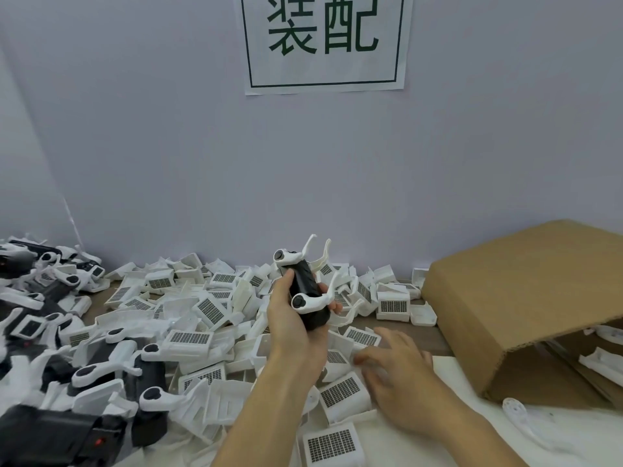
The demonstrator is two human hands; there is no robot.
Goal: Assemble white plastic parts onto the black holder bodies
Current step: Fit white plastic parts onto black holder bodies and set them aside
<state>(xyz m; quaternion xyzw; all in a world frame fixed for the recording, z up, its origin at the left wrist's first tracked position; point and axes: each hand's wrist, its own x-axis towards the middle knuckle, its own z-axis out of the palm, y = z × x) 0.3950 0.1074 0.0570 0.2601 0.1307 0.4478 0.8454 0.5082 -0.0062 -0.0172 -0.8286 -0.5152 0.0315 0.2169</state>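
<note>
Left hand (292,318) was wrapped round a black holder (308,298) with white arms clipped on. Right hand (397,372), fingers loose, was resting on the white parts (340,392) pile.

White parts (209,332) heaped everywhere (cardboard box (526,298) blocking right).

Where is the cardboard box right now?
In the head view the cardboard box lies on its side at the right of the table, against the wall, right of the pile of white parts and beyond the right hand.
</note>
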